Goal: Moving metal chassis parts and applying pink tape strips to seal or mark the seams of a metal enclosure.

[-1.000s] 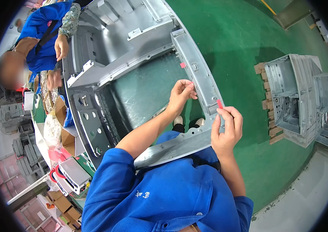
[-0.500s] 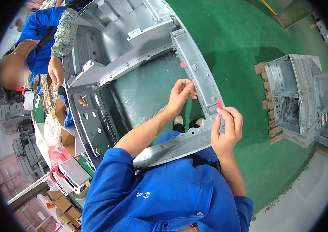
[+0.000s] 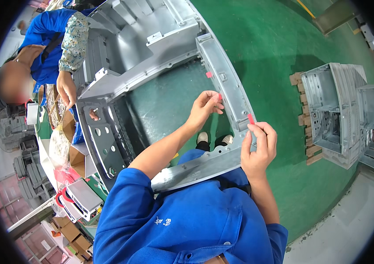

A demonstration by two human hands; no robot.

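A large grey sheet-metal cabinet frame lies in front of me, with its near rail across my waist. My left hand is closed over the frame's opening, beside the right rail, pinching a small red strip that looks like tape. At the right corner, my right hand has thumb and fingers curled, its fingertips on another red strip at the rail's outer edge. Farther up that rail, a red tab sticks to its inner edge.
A co-worker in blue leans over the far left side. Cartons, a white box-shaped device and red rings stand along the left. More metal cabinets rest by wooden pallets on the green floor at right.
My left hand has turned slightly, and the red strip at its fingertips shows more clearly. The co-worker's hand has moved a little lower. My right hand stays in place.
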